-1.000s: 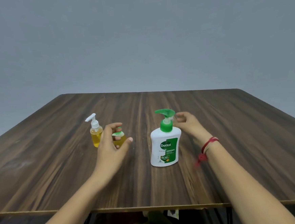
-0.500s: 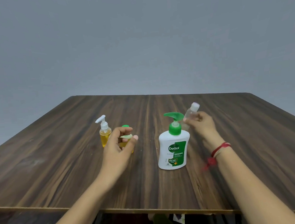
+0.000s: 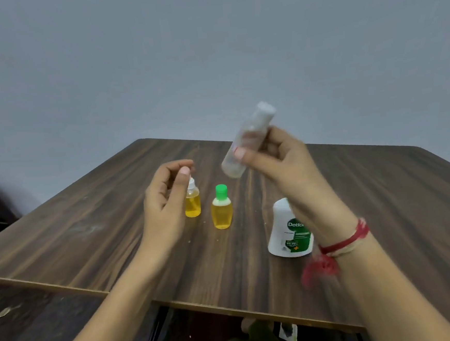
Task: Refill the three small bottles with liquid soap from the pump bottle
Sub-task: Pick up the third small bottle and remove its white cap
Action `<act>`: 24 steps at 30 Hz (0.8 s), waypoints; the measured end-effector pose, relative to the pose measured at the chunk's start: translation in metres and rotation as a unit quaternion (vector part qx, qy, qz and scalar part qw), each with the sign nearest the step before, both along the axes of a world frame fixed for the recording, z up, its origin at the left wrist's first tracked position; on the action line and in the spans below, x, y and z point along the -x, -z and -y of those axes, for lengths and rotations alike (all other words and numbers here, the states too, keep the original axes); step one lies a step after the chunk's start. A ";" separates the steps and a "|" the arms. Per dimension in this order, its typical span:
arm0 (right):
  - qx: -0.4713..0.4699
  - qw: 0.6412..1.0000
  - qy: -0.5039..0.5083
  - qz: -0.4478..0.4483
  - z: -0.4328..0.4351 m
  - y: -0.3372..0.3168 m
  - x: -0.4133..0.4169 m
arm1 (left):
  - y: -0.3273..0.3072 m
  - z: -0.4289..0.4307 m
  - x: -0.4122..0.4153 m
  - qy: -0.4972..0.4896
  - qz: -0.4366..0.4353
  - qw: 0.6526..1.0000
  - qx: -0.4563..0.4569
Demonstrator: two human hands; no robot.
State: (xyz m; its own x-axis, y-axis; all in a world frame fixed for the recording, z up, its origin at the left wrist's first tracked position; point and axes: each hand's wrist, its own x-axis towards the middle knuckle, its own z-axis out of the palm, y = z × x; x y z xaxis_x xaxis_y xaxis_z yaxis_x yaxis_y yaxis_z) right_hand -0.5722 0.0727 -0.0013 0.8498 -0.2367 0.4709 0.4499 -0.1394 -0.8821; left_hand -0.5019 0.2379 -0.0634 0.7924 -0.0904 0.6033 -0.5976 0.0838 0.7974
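The table (image 3: 89, 235) is a dark wood-grain laminate, streaked brown, with a thin pale edge. The pump bottle (image 3: 285, 230) stands upright on it. It is squat, rounded, opaque white plastic with a green label. The right wrist hides its pump head.

There are three small bottles, and two of them stand left of the pump bottle. The nearer is the green-capped bottle (image 3: 221, 211), a clear teardrop-shaped body of yellow liquid under a plain round cap. Further left, just beside it but apart from it, is the spray-top bottle (image 3: 193, 203), a slim clear cylinder of the same yellow with a white head, its left side hidden by the left hand.

The third, the clear bottle (image 3: 257, 120), is a colourless, slightly frosted cylinder with a pale cap. It is blurred, and no coloured liquid shows inside. It is held in the air above the pump bottle and a little left of it, tilted with its cap up and to the right. The right hand (image 3: 279, 160) grips it, thumb and fingers curled round its middle. A red thread bracelet (image 3: 345, 241) with a tassel circles that wrist.

The left hand (image 3: 164, 199) hangs left of the pump bottle, over the spray-top bottle, its fingers loosely curled and holding nothing. The thumb tip is just above the white head, and I cannot tell whether it touches.

A plain grey wall (image 3: 209, 50) stands behind.
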 end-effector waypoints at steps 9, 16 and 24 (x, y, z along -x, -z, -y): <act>0.042 0.988 -0.110 -0.097 -0.038 0.091 -0.007 | 0.007 -0.012 0.013 0.235 -0.051 0.961 -0.139; 0.086 0.985 -0.099 -0.112 -0.026 0.106 -0.001 | 0.019 -0.004 0.010 0.223 -0.057 0.966 -0.120; 0.123 0.987 -0.001 -0.106 -0.036 0.112 -0.004 | 0.020 0.020 0.017 0.043 -0.091 0.992 -0.069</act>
State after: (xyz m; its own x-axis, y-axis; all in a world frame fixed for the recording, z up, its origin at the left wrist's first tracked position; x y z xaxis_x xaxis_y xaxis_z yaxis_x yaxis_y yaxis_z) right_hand -0.5686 0.1088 -0.1137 0.9354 -0.1366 0.3260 0.2598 -0.3597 -0.8962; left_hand -0.5191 0.2177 -0.0833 0.8729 -0.2348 0.4277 -0.4377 0.0106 0.8991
